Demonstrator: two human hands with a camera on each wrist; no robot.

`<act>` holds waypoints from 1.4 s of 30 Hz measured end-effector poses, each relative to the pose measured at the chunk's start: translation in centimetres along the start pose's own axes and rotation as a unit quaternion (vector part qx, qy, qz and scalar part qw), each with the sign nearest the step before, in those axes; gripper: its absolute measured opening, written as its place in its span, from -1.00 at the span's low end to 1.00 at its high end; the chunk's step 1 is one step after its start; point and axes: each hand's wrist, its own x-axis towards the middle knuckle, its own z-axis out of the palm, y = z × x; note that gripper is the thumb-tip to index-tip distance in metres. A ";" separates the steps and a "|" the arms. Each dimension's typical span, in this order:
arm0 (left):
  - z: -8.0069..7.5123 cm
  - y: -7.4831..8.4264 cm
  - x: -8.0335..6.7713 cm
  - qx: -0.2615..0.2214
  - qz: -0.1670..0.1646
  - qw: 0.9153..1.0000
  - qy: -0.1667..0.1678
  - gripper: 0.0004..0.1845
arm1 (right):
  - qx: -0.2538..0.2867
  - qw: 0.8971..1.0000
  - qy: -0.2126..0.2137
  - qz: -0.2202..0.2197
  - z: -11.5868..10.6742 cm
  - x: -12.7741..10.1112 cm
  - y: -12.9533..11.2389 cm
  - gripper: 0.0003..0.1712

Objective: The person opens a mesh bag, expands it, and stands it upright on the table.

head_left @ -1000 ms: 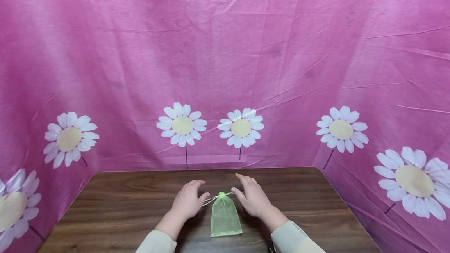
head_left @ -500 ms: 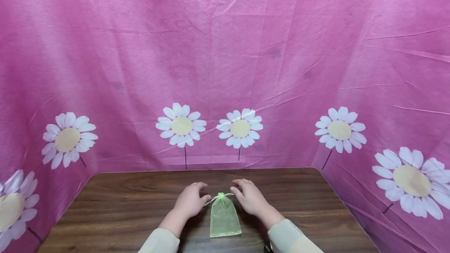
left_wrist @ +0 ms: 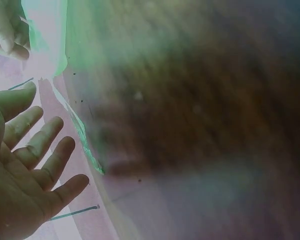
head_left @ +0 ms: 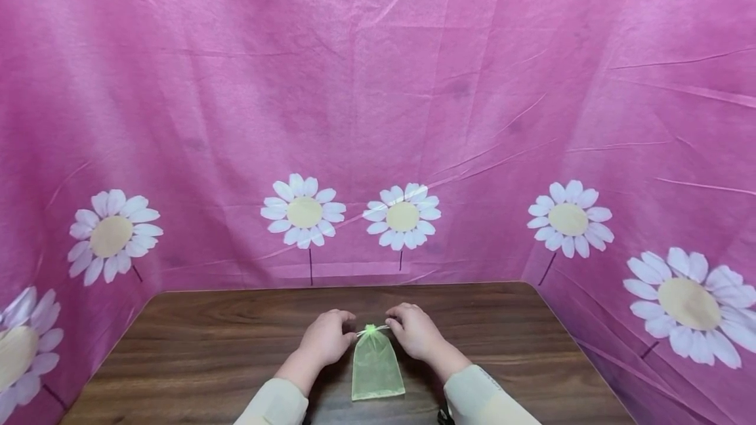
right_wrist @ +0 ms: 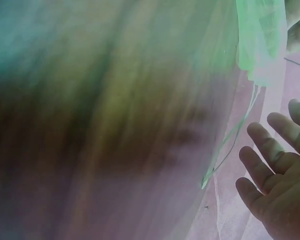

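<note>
Green organza pouch is seen lying flat on the wooden table, between both hands. At its left, the left hand is curled, fingertips at the drawstring; a firm pinch cannot be told. At its right, the right hand is likewise curled by the gathered neck.

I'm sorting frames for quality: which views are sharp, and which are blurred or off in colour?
Head view: sharp and evenly lit, with the green mesh bag, left hand, right hand and wooden table all clear. Left wrist view: table smeared, colours washed purple-green, fingers fairly crisp. Right wrist view: the same smear and tint, bag overexposed.
</note>
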 end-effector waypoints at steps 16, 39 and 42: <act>0.5 0.5 -0.2 0.032 0.026 0.999 -0.016 -0.74 | -0.077 0.996 -0.035 -0.029 0.9 0.6 -0.5 -0.82; 0.9 0.4 0.1 0.063 0.027 0.998 -0.015 -0.84 | -0.092 0.993 -0.064 -0.022 1.3 0.6 -0.3 -0.88; 1.2 0.4 0.1 0.074 0.027 0.997 -0.011 -0.83 | -0.091 0.993 -0.067 -0.016 1.3 0.4 -0.1 -0.89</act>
